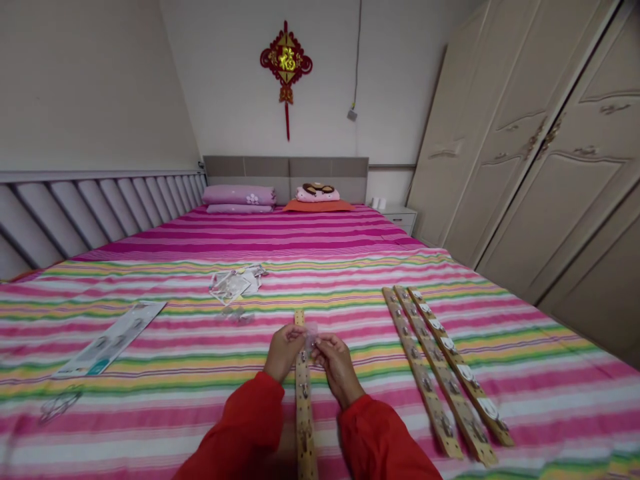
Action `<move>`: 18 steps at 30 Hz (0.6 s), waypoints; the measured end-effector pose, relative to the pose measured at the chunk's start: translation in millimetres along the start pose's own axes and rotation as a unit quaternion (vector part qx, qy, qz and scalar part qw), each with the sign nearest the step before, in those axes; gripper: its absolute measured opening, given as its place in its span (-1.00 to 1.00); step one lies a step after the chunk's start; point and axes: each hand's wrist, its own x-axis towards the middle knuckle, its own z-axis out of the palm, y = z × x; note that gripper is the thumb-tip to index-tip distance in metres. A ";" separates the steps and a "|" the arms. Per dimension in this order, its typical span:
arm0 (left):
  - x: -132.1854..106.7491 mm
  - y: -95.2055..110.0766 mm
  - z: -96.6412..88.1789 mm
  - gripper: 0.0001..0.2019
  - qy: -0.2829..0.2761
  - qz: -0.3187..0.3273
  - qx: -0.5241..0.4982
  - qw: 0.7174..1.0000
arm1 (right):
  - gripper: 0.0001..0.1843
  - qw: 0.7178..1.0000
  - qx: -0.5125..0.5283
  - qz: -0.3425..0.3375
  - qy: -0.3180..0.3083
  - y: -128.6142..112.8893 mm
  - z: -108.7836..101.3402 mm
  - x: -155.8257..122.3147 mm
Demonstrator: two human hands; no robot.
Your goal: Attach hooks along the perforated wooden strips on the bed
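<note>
My left hand [284, 352] and my right hand [339, 370] pinch a small clear plastic piece [311, 339] between their fingertips. Both hands are just above the upper end of a long wooden strip [303, 413] with metal hooks, which lies lengthwise on the striped bedsheet [150, 427]. My left hand is over the strip's edge, and I cannot tell whether it touches the wood. To the right lie several similar wooden strips [445, 373], side by side. The outermost carries white round discs [465, 372]. Red sleeves cover both my forearms.
A white-and-grey packaging card [110, 339] lies to the left, with a small transparent piece [60, 405] below it. Crumpled clear packets [235, 283] and small transparent items [235, 315] lie ahead. A cream wardrobe [540, 153] stands along the right side, and pillows [239, 198] lie at the headboard.
</note>
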 end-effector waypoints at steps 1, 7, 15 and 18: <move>5.3 0.6 -1.9 -0.78 0.004 -0.003 -0.002 1.000 | -0.74 1.000 -0.018 -0.011 -0.001 -0.3 2.6 4.5; 28.1 -4.3 -8.7 -0.80 0.021 -0.052 -0.028 0.998 | -0.77 0.996 -0.080 -0.029 0.030 2.4 15.6 25.5; 33.2 -15.7 -6.8 -0.88 0.044 -0.049 -0.015 0.998 | -0.79 0.995 -0.088 -0.023 0.052 11.0 16.1 28.8; 32.9 -21.2 -8.1 -0.87 0.052 -0.035 0.002 0.998 | -0.81 0.993 -0.101 -0.023 0.056 12.3 16.4 29.2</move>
